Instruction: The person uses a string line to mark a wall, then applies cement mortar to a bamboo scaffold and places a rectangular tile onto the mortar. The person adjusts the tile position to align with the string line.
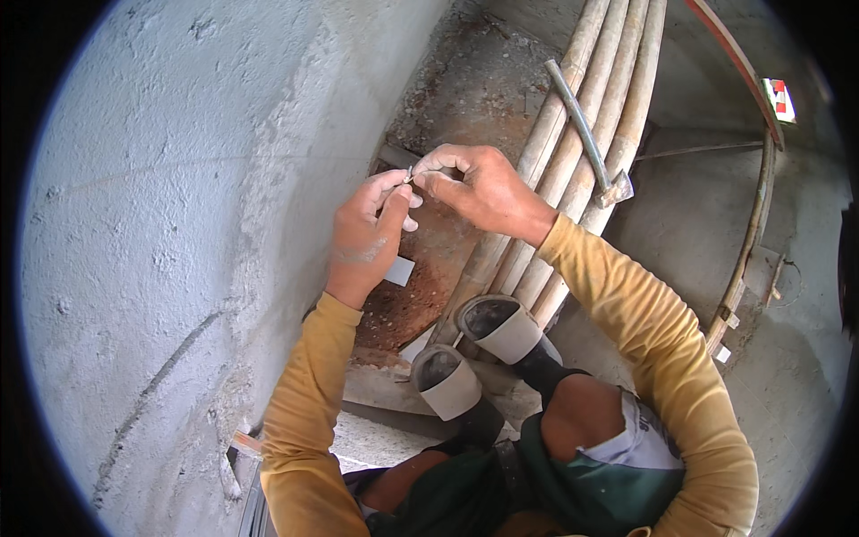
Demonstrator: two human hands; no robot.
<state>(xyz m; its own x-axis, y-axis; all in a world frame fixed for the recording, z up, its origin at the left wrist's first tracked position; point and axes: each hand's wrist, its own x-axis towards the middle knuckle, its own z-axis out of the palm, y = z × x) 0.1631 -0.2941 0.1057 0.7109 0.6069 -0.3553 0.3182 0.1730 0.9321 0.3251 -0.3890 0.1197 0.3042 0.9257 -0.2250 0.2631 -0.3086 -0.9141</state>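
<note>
My left hand [369, 228] and my right hand [483, 186] meet in front of the wall, both closed in a fingertip pinch. Between their fingertips is a small, thin greyish piece [409, 175], too small to name, and both hands seem to touch it. To the right of my right hand, a tool with a grey metal handle [580, 123] and a blocky end lies across several long round poles [559, 134]; it looks like a hammer. Below my left hand, a small flat white piece [399, 271] shows against the reddish ground.
A rough grey wall [179, 197] rises close on the left. My sandalled feet [497, 324] rest by the poles' near ends. Reddish rubble [394, 313] covers the ground ahead. On the right stands a long thin pole [750, 242], with a reddish strip [729, 49] above it.
</note>
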